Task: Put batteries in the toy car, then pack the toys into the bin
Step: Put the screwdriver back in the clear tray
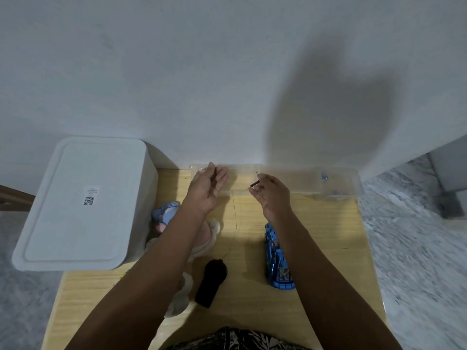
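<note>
Right now both hands are raised over the far edge of the desk [328, 248], above a clear plastic case [303, 181] that lies along the wall. The left hand [207, 188] is loosely open, palm turned inward, holding nothing that can be made out. The right hand [271, 195] pinches a small dark slender item [254, 183] between thumb and fingertips; whether it is a tool or a screw is too small to tell. The toy car [278, 258], blue, lies well behind the hands, toward the person, directly under the right forearm, with its long axis running from the near edge away toward the wall. So the right hand is the nearer one, and reaching the car likely means drawing that hand back toward the body. A black remote control [211, 282] rests just left of the car, its thin antenna wire trailing toward the wall. Plush toys [166, 213] lie under the left forearm, beside the white bin [83, 200], which stands at the left with its lid on. No batteries can be picked out, and packing looks not yet begun.
</note>
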